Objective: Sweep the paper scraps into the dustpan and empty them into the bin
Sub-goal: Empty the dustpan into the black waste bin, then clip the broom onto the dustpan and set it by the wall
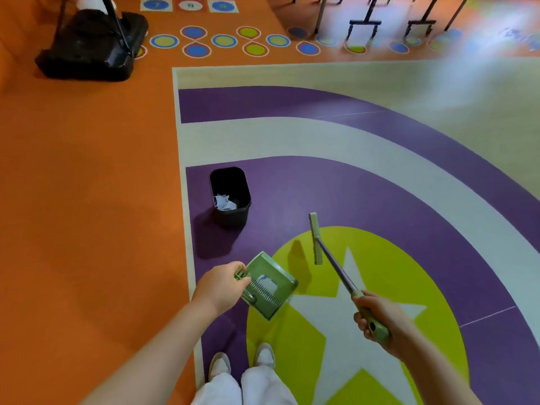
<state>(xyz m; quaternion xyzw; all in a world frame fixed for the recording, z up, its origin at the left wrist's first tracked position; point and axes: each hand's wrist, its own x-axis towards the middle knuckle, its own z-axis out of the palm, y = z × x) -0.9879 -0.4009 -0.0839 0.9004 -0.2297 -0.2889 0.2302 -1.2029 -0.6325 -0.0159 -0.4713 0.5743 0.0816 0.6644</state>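
My left hand (219, 287) grips the handle of a green dustpan (268, 286), held above the floor and tilted, with a white paper scrap (267, 283) lying inside near its comb teeth. A broom is in my right hand (380, 320), gripped by its green handle (375, 324); its pole slants up-left to the pale green broom head (316, 238), raised over the yellow circle. A small black bin (230, 197) stands on the purple band ahead and left of the dustpan, with crumpled white paper (225, 203) at its bottom.
My two white shoes (242, 363) stand at the bottom centre on the purple and yellow floor. A black bag or base with a pole (93, 45) sits at the far left on the orange floor. Chair and table legs (365, 24) line the far right.
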